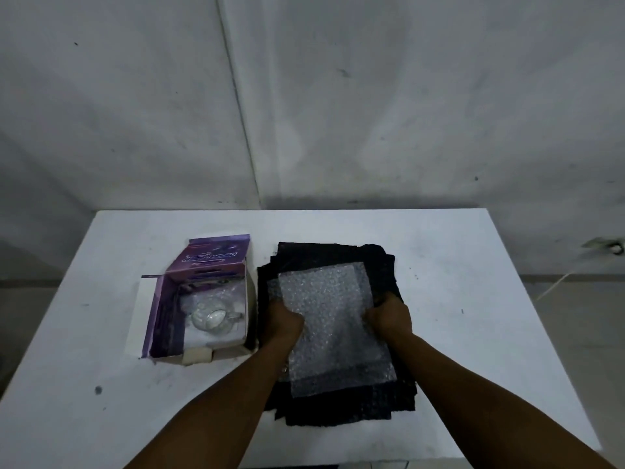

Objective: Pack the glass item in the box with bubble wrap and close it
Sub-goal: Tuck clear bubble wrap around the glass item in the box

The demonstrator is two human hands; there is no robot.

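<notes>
Head view looks down on two bare forearms reaching in from 6 o'clock over a white rectangular worktop (473, 299). Left hand (284, 321) and right hand (389, 316) each have curled fingers grasping an opposite side edge of a clear rectangular sheet of bubble wrap (331, 319), which lies on a stack of black bubble-wrap sheets (338, 255). At 9 o'clock from the hands, just beside the black stack, stands an open purple-and-white cardboard box (162, 319), its purple printed flap (216, 253) raised at the far side. Inside the box, toward its right wall, a clear round glass item with a small handle (213, 319) rests on more clear bubble wrap. Beyond the worktop, at 12 o'clock, rises a grey stained wall (372, 96).
</notes>
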